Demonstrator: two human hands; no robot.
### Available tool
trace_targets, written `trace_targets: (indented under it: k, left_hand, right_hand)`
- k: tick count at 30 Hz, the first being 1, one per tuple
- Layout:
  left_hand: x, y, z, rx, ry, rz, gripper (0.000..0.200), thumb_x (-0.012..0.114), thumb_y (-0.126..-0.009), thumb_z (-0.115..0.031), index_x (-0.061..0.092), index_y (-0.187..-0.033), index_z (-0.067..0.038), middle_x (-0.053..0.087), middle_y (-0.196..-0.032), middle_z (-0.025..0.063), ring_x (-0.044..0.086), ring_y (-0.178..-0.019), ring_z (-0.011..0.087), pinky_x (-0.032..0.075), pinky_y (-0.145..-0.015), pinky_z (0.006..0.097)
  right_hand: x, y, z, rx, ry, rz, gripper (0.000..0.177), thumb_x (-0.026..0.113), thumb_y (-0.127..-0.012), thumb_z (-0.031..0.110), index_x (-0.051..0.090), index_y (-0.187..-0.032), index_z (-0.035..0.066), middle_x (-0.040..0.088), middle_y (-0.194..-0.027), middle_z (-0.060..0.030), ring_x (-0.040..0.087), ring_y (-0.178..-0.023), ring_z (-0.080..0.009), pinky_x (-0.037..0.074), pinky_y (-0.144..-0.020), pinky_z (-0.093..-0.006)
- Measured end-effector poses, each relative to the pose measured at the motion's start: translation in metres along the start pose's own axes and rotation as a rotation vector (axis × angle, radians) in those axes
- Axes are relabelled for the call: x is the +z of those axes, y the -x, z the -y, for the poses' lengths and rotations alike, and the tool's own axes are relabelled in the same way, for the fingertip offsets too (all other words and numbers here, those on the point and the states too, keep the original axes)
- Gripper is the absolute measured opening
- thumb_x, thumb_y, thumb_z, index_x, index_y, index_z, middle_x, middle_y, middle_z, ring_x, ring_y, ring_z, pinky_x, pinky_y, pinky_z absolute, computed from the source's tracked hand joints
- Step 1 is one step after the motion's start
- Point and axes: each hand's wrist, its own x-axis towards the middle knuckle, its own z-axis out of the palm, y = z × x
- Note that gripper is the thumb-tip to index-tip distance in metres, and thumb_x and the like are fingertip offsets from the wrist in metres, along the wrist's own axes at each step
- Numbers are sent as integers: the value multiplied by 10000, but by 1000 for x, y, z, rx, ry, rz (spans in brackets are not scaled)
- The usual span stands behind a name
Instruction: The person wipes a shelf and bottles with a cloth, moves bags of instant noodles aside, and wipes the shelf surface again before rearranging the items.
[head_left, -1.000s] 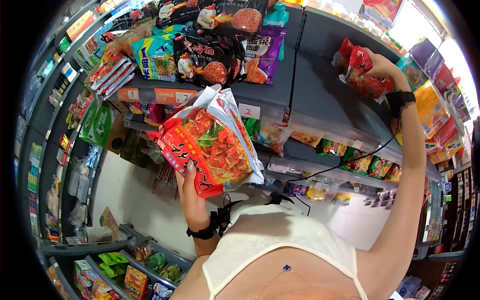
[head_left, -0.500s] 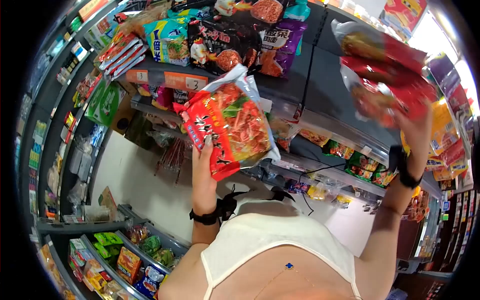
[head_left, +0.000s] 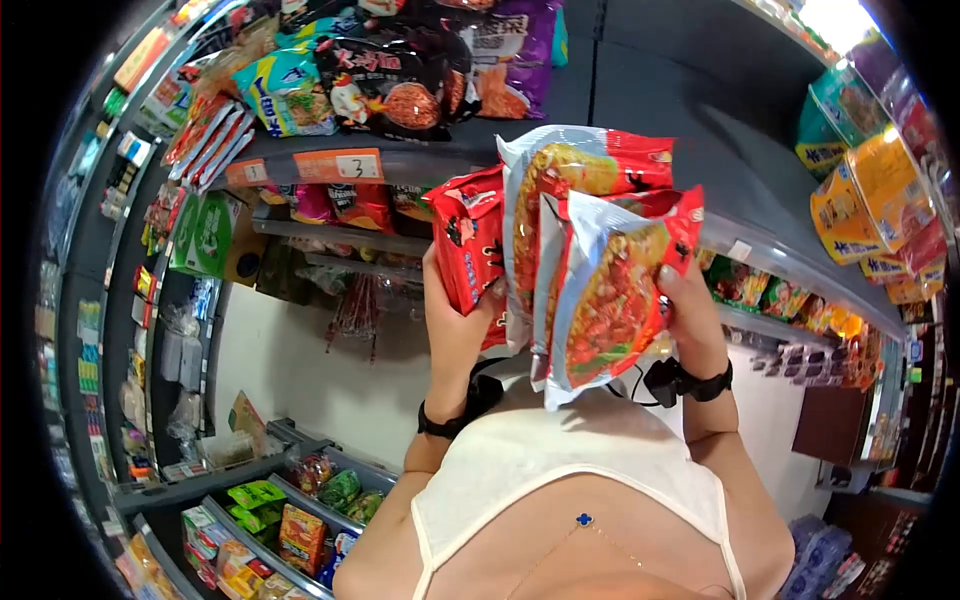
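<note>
My left hand (head_left: 458, 320) grips a red noodle packet (head_left: 468, 235) by its lower part. On the other side my right hand (head_left: 692, 312) holds several red and silver noodle packets, its thumb on the front one (head_left: 612, 300). Another of these packets (head_left: 560, 180) stands up behind, its lower edge near my left fingers. The packets from both hands touch or overlap in front of my chest. Black bands circle both wrists.
Behind the packets runs a grey shelf (head_left: 690, 130) bearing black (head_left: 395, 85), teal (head_left: 285, 95) and purple (head_left: 512, 60) noodle packets. Yellow tubs (head_left: 885, 190) stand at the right. Snack bins (head_left: 200, 500) are at the lower left, a green box (head_left: 205, 235) at the left.
My right hand has come down and left with its packets, from over the right shelf to beside my left hand. The left hand's packet has moved slightly right and turned.
</note>
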Motion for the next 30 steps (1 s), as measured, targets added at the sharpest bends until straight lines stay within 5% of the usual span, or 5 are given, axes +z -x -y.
trace_targets:
  k: [5,30]
  left_hand:
    - [-6,-2,18,45,-64,19,676,629,-707,85,362,-1317,-36,509,-1208,117,516,-1095,200,423,-930,332]
    - [-30,-6,14,-5,-77,93,664,660,-703,9,390,-1308,-32,552,-1185,131,542,-1084,198,432,-924,322]
  right_hand:
    - [2,7,-20,15,-22,-2,623,685,-835,222,359,-1323,15,525,-1241,-69,511,-1125,-155,425,-957,-325]
    - [14,13,-49,84,30,-112,664,689,-827,239,338,-1349,25,497,-1276,-76,481,-1164,-178,395,-989,-339]
